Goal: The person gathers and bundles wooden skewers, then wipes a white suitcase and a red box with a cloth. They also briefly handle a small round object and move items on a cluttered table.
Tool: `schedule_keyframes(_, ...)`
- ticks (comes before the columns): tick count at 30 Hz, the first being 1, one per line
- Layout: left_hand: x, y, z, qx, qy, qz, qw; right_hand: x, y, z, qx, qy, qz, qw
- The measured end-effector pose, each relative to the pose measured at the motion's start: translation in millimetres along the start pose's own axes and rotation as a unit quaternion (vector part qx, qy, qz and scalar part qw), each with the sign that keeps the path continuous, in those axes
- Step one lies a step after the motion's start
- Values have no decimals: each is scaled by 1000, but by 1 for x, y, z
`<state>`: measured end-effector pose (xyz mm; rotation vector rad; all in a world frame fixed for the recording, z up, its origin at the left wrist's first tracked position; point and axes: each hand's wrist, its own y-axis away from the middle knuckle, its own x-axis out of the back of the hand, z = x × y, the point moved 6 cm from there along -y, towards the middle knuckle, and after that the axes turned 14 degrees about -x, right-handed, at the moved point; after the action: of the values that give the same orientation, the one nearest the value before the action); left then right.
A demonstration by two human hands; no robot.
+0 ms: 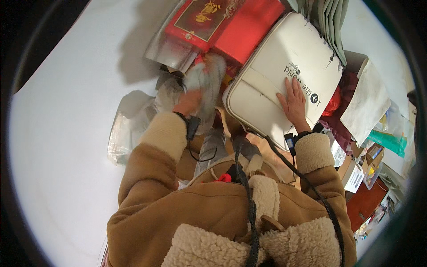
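My left hand (190, 101) is blurred by motion. It grips a pale grey-white cloth (202, 78), also blurred, in front of the stacked boxes. Flat on the side of a white hard-looking case (263, 85) rests my right hand (294, 100), its fingers spread and holding nothing. The case has piped edges, a strap-like band, scuffed black marks and printed writing. It leans at a slant to the right of a red gift box (203, 25) with gold decoration and a plain red box (250, 30).
A clear plastic bag (133, 126) lies against the white wall (60, 133) at left. Folded grey-green fabric (328, 26) hangs beyond the case. To the right are a white sheet (366, 100), a teal package (388, 143), cardboard boxes (353, 172) and a reddish-brown cabinet (367, 202).
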<state>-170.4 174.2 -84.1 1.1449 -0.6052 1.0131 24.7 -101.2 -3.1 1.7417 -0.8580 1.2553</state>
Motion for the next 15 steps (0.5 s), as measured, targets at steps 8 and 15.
schedule_keyframes(8,43,25,16,-40,490,92,866,1,1,0,-8,-5,1,1000)
schedule_keyframes(15,120,36,-8,62,112,576,807,1,0,2,6,-14,24,1000)
